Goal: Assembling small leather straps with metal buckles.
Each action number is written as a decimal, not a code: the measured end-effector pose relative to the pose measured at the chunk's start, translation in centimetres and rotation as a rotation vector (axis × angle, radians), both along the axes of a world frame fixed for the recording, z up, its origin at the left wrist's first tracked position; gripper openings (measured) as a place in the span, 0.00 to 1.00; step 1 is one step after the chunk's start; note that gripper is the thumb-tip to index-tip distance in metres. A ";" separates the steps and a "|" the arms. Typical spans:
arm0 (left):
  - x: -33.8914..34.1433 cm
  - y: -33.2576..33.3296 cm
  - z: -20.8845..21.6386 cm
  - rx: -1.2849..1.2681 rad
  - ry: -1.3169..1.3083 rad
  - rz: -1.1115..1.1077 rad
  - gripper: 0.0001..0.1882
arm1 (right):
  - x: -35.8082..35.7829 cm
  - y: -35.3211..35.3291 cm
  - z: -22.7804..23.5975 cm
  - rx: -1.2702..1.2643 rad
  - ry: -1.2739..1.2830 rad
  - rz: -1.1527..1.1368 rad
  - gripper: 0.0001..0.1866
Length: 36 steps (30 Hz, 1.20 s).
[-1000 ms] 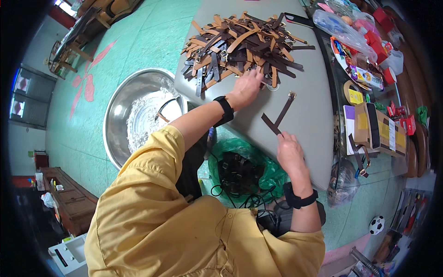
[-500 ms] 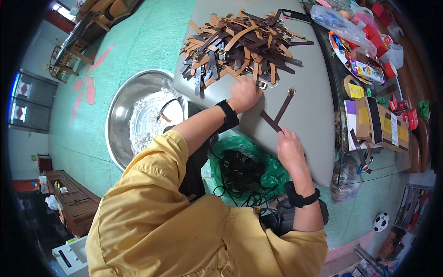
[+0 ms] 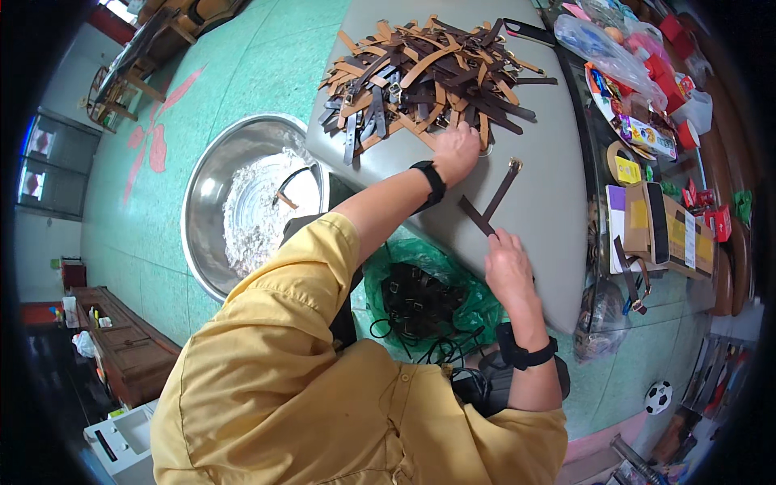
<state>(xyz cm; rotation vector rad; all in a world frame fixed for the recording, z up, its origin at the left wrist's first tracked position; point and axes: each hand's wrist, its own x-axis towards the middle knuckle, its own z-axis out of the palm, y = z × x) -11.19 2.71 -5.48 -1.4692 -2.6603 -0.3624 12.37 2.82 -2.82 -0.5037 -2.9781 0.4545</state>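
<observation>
A heap of brown, tan and black leather straps with metal buckles (image 3: 428, 77) lies on the grey padded surface (image 3: 541, 234). My left hand (image 3: 457, 152) is at the heap's near edge, its fingers curled down among the straps. What they grip, if anything, is hidden. My right hand (image 3: 509, 263) pinches the near end of a dark brown strap (image 3: 475, 213). Meeting it at an angle is another dark strap (image 3: 503, 190), with a brass-coloured buckle at its far end; I cannot tell whether the two are joined.
On my left stands a wide metal basin (image 3: 202, 174) with whitish material and a strap inside. Below the surface's near edge sits a green plastic bag (image 3: 477, 301) of dark buckled straps. A phone-like black object (image 3: 529, 32), packets and a cardboard box (image 3: 687, 234) lie to the right.
My left hand has moved right and slightly farther along the heap's edge, covering a buckle that showed before. The right hand keeps its pinch on the strap. The whole view has shifted slightly.
</observation>
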 end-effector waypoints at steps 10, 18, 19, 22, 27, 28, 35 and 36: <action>1.9 -0.8 2.0 -0.075 0.114 -0.160 0.08 | 0.0 0.1 0.2 -0.056 -0.056 -0.039 0.16; 6.8 -5.6 4.6 0.531 -0.264 -0.476 0.08 | -1.2 2.4 1.8 -1.167 0.374 -0.563 0.14; 7.4 -6.2 4.5 0.503 -0.251 -0.543 0.08 | -1.5 2.5 2.7 -1.167 0.373 -0.580 0.14; 8.6 -5.9 3.8 0.559 -0.158 -0.689 0.09 | -1.5 2.9 3.7 -1.628 0.563 -0.533 0.15; 9.7 -4.8 3.1 0.586 -0.134 -0.868 0.10 | -0.5 4.3 0.1 -1.571 0.612 -0.729 0.09; 9.8 -4.7 2.7 0.588 -0.145 -0.872 0.10 | -0.4 4.7 -0.2 -1.556 0.623 -0.746 0.08; 9.6 -4.5 0.8 0.249 -0.248 -0.396 0.12 | 1.0 8.2 0.2 -1.227 0.609 -0.893 0.07; 9.3 -4.6 0.7 0.202 -0.318 -0.297 0.13 | 1.0 8.4 0.4 -1.227 0.602 -0.893 0.07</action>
